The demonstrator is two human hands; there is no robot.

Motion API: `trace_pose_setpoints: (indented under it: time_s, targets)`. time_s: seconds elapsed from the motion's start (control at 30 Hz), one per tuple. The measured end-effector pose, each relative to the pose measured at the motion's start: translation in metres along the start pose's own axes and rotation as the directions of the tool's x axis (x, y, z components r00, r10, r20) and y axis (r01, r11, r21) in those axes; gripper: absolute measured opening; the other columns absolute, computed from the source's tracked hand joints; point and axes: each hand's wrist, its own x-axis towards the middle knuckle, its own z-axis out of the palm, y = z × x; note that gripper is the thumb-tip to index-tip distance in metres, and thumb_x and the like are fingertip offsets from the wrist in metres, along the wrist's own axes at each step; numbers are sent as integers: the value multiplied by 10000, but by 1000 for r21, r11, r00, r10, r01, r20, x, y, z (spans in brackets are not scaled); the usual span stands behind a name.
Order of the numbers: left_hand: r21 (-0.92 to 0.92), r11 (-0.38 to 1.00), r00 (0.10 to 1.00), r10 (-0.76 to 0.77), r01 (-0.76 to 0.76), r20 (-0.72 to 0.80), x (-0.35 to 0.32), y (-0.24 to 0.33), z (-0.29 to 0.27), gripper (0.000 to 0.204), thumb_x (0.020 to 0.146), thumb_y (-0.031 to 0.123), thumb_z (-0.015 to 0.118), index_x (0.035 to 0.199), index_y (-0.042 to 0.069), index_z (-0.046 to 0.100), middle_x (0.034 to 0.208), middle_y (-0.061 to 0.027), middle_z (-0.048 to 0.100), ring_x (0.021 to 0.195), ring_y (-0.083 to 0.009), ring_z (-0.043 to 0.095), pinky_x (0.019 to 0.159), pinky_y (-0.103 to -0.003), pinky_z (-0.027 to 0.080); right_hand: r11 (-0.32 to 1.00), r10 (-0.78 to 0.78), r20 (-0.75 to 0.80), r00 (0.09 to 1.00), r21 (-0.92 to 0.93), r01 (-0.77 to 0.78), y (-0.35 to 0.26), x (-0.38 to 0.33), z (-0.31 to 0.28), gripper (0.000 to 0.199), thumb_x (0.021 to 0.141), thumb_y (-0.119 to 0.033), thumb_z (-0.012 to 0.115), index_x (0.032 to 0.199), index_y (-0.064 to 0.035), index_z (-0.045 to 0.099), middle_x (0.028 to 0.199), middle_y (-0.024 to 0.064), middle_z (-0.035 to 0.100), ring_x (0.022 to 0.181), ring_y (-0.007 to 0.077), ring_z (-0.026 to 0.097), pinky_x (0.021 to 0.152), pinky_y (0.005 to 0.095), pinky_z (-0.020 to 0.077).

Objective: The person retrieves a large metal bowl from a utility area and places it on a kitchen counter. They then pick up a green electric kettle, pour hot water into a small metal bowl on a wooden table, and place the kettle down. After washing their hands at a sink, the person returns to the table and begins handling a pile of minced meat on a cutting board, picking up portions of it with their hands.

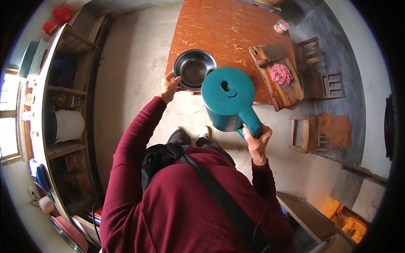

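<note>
Both forearms, in dark red sleeves, rise from the lower edge. The left arm stretches forward nearly straight, its left hand (169, 87) curled with fingers hooked and thumb raised. The right arm bends sharply at the elbow, its right hand (257, 141) clenched in a fist.

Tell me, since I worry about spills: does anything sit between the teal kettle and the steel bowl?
Nothing visible does. The teal kettle, held by the right hand, hangs right beside the steel bowl, which the left hand touches at its rim.
</note>
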Motion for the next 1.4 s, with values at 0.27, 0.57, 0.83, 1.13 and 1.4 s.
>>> trace_pose_setpoints:
  time_s: [0.27,0.57,0.83,1.13,1.4]
  targets:
    - [97,989,975,-129,113,183,61,-26,36,296,856,98,517,1142,30,478,882,-76,590,726,-182,620,665,-338,553,984,174,-178,969,61,-166,25,-7,-3,97,698,-38,603,639,-12,531,559,-50,438,511,36,378,454,216,305]
    - [52,974,933,-228,222,280,96,-64,38,271,855,72,510,1124,45,489,874,-63,581,692,-155,594,663,-361,562,967,241,-349,905,3,-257,52,-7,18,185,709,-39,618,579,-50,487,532,-70,407,488,33,363,436,221,291]
    - [54,958,930,-286,281,232,100,-67,41,271,860,69,501,1129,47,484,851,-52,567,692,-149,588,650,-349,564,938,291,-364,885,-76,-339,69,5,29,174,714,-58,627,590,-38,508,540,-68,424,499,28,374,438,225,301]
    - [-16,966,935,-244,257,256,98,-68,41,340,874,75,483,1211,68,438,917,-48,558,718,-140,584,654,-337,564,916,324,-397,859,-94,-389,77,16,34,178,707,-66,643,586,-28,518,522,-63,427,490,34,381,437,234,316]
    - [6,964,910,-253,265,330,101,-64,32,395,886,149,502,1264,99,400,947,-17,529,766,-114,548,724,-347,538,918,316,-372,873,-112,-380,78,22,34,211,702,-65,645,559,-33,494,506,-68,419,479,32,375,422,242,307]
